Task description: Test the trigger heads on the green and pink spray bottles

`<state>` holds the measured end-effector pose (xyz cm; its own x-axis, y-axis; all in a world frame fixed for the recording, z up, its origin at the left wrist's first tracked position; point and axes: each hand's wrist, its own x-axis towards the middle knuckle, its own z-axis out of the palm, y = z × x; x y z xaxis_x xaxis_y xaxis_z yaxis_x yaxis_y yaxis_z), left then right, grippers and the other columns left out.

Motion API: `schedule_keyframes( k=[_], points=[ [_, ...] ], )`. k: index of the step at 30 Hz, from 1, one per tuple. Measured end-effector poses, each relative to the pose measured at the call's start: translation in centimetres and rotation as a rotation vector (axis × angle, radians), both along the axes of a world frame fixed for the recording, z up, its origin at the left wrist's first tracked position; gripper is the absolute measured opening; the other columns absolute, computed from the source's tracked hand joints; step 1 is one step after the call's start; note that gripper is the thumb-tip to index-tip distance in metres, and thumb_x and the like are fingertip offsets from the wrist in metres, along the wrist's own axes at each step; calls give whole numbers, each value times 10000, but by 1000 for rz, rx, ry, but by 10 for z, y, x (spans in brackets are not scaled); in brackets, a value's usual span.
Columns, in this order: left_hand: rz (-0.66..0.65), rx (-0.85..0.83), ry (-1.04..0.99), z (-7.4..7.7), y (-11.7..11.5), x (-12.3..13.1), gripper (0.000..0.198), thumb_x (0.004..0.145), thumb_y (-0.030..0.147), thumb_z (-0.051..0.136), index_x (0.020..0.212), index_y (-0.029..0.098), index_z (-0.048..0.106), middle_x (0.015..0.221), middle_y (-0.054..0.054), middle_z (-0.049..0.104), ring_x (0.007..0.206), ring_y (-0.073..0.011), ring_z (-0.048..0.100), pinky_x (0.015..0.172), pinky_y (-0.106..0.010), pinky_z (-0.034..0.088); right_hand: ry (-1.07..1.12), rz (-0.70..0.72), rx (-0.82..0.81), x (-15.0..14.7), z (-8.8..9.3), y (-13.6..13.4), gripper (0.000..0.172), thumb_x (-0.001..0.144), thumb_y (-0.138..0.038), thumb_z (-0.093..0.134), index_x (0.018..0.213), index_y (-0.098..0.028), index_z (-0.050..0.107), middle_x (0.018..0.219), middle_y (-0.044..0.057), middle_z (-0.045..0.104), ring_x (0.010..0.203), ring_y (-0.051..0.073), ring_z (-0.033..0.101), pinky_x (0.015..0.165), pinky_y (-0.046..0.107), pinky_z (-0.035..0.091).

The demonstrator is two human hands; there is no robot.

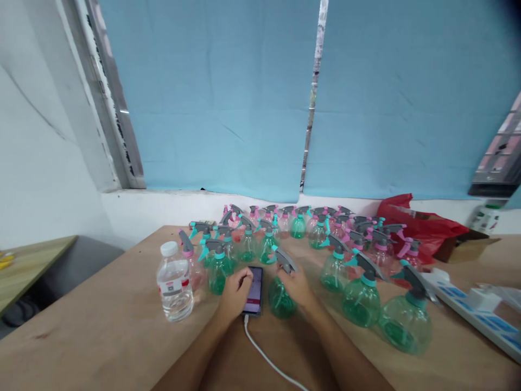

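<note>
My right hand (293, 282) is wrapped round the neck of a green spray bottle (280, 300) with a grey and turquoise trigger head, which stands upright on the table. My left hand (236, 290), its fingers curled in, rests over the left edge of a phone (254, 293) lying face up with its screen lit. Whether those curled fingers hold anything is hidden. A white cable (264, 354) runs from the phone's near end. Close by on the left stands another green spray bottle (220, 274), and on the right one more (361, 301).
Many green and pink spray bottles crowd the back of the wooden table (101, 315). A clear water bottle (175, 288) stands at left. To the right are a large green spray bottle (407, 320), a power strip (476, 315), a red plastic bag (427, 231) and a cardboard box (468, 250).
</note>
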<state>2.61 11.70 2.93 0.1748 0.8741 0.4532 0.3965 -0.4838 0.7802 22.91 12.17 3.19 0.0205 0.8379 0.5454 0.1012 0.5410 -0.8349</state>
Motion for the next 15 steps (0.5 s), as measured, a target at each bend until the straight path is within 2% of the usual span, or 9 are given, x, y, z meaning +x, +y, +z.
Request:
schedule_keyframes(
  k=[4,8,12,15],
  points=[
    [-8,6,25,0,-1,1,212,873,291,414,682,217,471,585,66,415,582,-132,417,599,-248,307,-147,-372,72,2,-14,10,354,930,-425,581,1211,-223,655,973,63,723,914,241,673,857,356,526],
    [-10,0,28,3,-3,1,206,870,289,418,688,216,481,590,64,415,581,-131,418,599,-250,311,-286,-616,70,7,-30,22,490,949,-493,545,1338,-197,573,1144,136,696,1099,304,648,947,433,507],
    [-13,-2,23,5,-5,1,213,878,293,414,697,217,497,593,58,423,582,-134,423,592,-253,315,-393,-792,21,16,-44,37,652,910,-624,569,1333,-130,527,1210,218,652,1165,374,610,957,485,492],
    [-22,-3,22,6,-4,0,219,887,302,415,709,216,510,596,55,433,583,-134,430,589,-252,322,-447,-851,-7,27,-54,48,719,905,-639,574,1367,-96,493,1235,257,639,1187,399,599,981,495,471]
  ],
)
